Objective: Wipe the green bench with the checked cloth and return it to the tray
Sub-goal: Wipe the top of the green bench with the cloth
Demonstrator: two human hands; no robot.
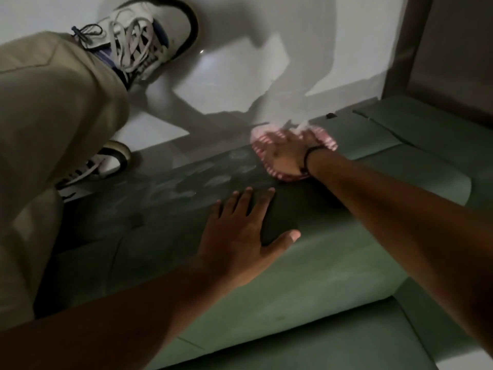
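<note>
Two hands: both are working over the bench [320, 276], one bracing and one wiping.
Left hand [240, 236]: lying palm-down on the seat, fingers straight and spread wide, holding nothing; probably taking body weight.
Right hand [285, 156]: pressing the cloth [327, 141] onto the bench top. The fingers are looking flat and fanned over it rather than bunched round it, though blur is softening the tips. A dark wristband [310, 156] is sitting at the wrist.
Cloth: lying crumpled under the right hand, touching the bench, with its far side right at the edge beside the floor [240, 62].
Streaks [202, 180]: pale smears are showing on the darker strip left of the cloth. Cannot tell whether they are damp or dust.
Tray: not showing anywhere in view.
Stage: wiping is looking underway. The nearer seat and the return to the tray are looking not yet done.
Risk, drop: the cloth is riding the edge, so a stroke pushed further out could be tipping it onto the floor, since flat fingers are not gripping it.
Risk, slip: the left palm is bearing down on smooth upholstery, and a damp patch could be letting it slide.
Risk, misses: a bunched cloth is covering less per pass, so strips could be going unwiped.
Rest: beige trousers [53, 116] and a laced shoe [149, 41] are standing on the floor beyond the bench.
</note>
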